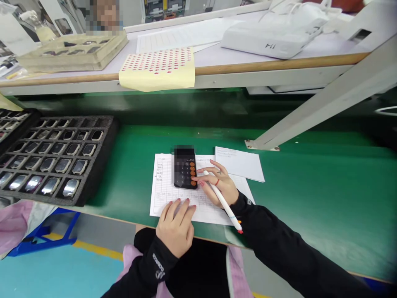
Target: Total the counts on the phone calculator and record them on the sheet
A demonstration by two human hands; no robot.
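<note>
We see the right hand (pixel 221 185) closed on a pen (pixel 222 201), fingertips at the phone (pixel 185 167) (on the form (pixel 167 194)), while the left hand (pixel 176 223) lies flat, fingers slightly apart, on the form's near edge.

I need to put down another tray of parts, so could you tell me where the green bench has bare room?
The widest free patch of green mat lies right of the small paper slip, below the slanted white support. A narrower strip lies between the black tray and the form sheet. Around the phone and both hands it is crowded.
</note>
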